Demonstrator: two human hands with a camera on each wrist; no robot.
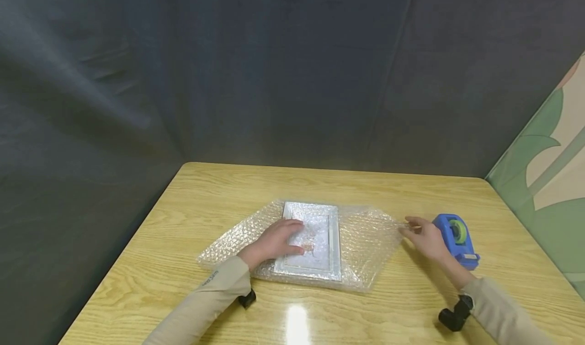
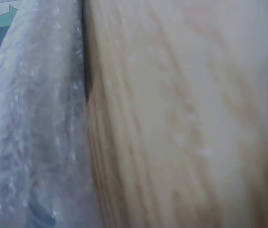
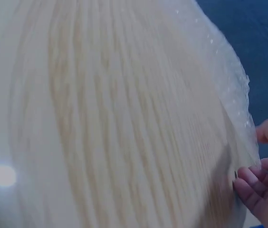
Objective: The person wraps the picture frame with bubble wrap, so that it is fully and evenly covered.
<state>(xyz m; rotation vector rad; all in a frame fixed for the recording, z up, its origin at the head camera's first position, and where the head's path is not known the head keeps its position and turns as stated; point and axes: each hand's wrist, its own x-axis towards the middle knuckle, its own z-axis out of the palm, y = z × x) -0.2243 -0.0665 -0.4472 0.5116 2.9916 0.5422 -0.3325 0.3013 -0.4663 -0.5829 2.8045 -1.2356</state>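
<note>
We judge the step in hand to be laying out the wrapping around the frame. We see the flat, rectangular, whitish picture frame [image 1: 319,243] lying mid-table amid clear plastic bubble wrap [image 1: 372,241], which spreads out on both sides; whether a layer covers its face, we cannot tell. The left hand [image 1: 279,239] lies spread over the frame, thumb apart from the fingers, while the right hand [image 1: 427,238] pinches the wrap's right corner, near a blue plastic tape dispenser [image 1: 449,239]. To us, the next move calls for a steady left palm and a firm pinch, so the corner can come over without dragging the frame.
</note>
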